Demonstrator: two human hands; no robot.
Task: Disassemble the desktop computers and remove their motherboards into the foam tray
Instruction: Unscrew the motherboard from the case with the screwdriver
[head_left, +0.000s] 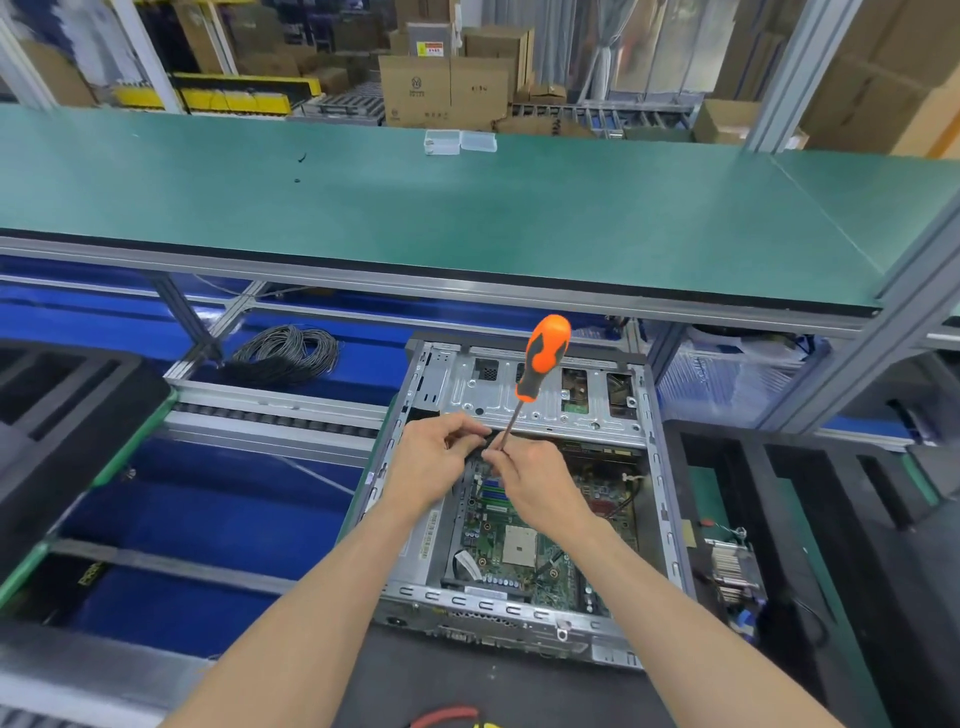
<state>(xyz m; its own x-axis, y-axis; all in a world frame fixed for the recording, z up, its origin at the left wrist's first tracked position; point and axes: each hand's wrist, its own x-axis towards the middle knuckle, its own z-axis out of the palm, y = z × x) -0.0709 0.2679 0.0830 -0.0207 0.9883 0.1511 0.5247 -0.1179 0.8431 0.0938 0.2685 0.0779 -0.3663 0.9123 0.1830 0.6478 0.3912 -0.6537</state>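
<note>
Both hands meet over the open computer case (524, 499) — the left hand (434, 460) pinches a black cable (485, 444), the right hand (535, 480) grips the shaft of an orange-handled screwdriver (543, 358), handle up. The motherboard (524, 545) lies inside the case, with black foam trays (67, 395) on either side.

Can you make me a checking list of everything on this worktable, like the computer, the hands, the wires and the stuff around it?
Surface: dark mat under the open computer case.
Job's things: motherboard still inside the case; black foam trays at left and right.
Clutter: a removed circuit card on the right.
Hands: left hand pinches a black part; right hand grips the orange-handled screwdriver by its shaft.
Cables: black coil behind; red and yellow wires at the near edge.
Surroundings: green shelf with clear plastic boxes; cardboard boxes beyond.
</note>
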